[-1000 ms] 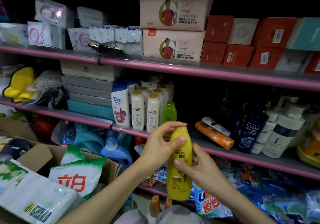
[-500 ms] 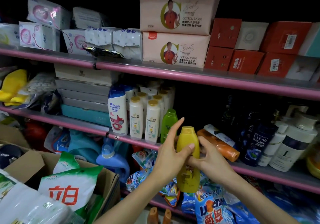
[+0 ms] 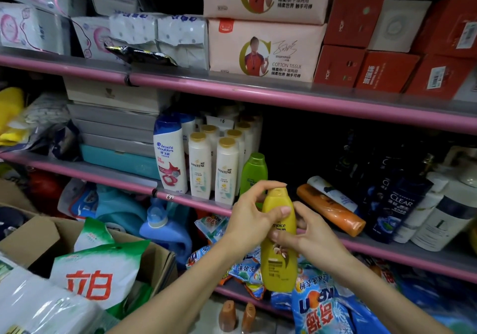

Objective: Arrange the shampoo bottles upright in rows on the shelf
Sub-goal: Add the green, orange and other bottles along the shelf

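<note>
From where I sit, all I see of the person is two bare forearms rising from the bottom edge and ending in the left hand (image 3: 251, 220) and the right hand (image 3: 308, 235). No sleeve reaches into view on either arm, and I make out no glove, watch, bracelet or ring. The fingernails I can see are short and unpainted, a thumbnail on the left hand being the clearest. Both arms are slim and smooth, with no visible marks or coverings.
</note>
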A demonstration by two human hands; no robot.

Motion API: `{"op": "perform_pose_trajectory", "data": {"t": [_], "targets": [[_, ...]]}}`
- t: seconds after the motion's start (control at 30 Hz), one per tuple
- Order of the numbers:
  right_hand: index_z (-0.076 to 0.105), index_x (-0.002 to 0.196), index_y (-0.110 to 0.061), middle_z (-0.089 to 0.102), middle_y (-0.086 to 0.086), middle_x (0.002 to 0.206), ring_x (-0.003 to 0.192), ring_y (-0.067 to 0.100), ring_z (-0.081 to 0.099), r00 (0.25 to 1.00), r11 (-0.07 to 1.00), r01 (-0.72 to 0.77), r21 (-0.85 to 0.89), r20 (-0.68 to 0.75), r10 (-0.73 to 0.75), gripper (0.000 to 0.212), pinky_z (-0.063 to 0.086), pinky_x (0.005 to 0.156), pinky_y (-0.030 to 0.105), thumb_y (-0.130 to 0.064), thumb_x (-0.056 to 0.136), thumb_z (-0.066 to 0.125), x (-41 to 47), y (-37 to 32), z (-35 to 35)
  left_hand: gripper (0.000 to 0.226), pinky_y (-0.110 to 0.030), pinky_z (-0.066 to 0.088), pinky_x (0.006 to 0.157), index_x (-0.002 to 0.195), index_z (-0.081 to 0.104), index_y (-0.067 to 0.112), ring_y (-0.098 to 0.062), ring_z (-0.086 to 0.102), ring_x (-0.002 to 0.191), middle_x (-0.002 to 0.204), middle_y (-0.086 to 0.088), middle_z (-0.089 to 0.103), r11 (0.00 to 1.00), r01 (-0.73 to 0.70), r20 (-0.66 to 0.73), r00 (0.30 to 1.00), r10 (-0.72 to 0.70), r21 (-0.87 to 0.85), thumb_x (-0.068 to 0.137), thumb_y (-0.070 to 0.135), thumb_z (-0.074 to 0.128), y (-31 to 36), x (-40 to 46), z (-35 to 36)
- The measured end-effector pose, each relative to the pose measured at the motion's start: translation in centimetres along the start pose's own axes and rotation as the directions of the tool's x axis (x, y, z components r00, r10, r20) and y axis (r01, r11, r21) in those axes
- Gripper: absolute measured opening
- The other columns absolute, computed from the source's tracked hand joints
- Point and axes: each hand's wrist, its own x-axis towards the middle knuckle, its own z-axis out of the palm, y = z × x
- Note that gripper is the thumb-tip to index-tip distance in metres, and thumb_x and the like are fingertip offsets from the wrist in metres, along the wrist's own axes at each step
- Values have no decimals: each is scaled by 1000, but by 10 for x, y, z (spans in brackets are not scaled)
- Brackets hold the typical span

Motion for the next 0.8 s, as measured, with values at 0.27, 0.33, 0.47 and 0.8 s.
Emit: {"op": "perform_pose_trajectory", "data": {"t": [0.27, 0.33, 0.47, 0.8], "targets": [[54, 100, -36, 71, -6, 93, 83, 8, 70, 988, 990, 55, -127, -135, -72, 36, 58, 76, 40, -28, 75, 79, 23, 5, -18, 54, -34, 58, 82, 131, 43, 34, -8, 67, 93, 107, 4, 66, 985, 84, -111, 989, -101, -148, 84, 31, 70, -10, 1, 4], [50, 98, -35, 69, -8, 93, 83, 5, 68, 948, 989, 56, -139, -303, -96, 35, 58, 74, 35, -30, 77, 77, 38, 11, -28, 52, -25, 55, 80, 128, 44, 31, -3, 65, 94, 111, 8, 63, 966, 159, -216, 955, -203, -205, 83, 34, 70, -16, 2, 0], [46, 106, -29, 67, -9, 91, 80, 5, 66, 874, 983, 33, -179, -472, -115, 39, 56, 71, 32, -31, 79, 75, 78, 28, -37, 56, -26, 47, 90, 131, 41, 27, -7, 53, 109, 124, 9, 52, 968, 252, -424, 875, -234, -13, 83, 33, 70, -32, 9, -3], [47, 114, -33, 66, -19, 97, 88, -6, 63, 954, 988, 150, -40, -258, -155, 46, 49, 74, 9, -18, 80, 74, 141, 66, -4, 68, -36, 26, 108, 134, 40, 24, -11, 38, 125, 131, 8, 45, 869, 247, -609, 789, 76, 428, 77, 43, 72, -47, 32, 29]]}}
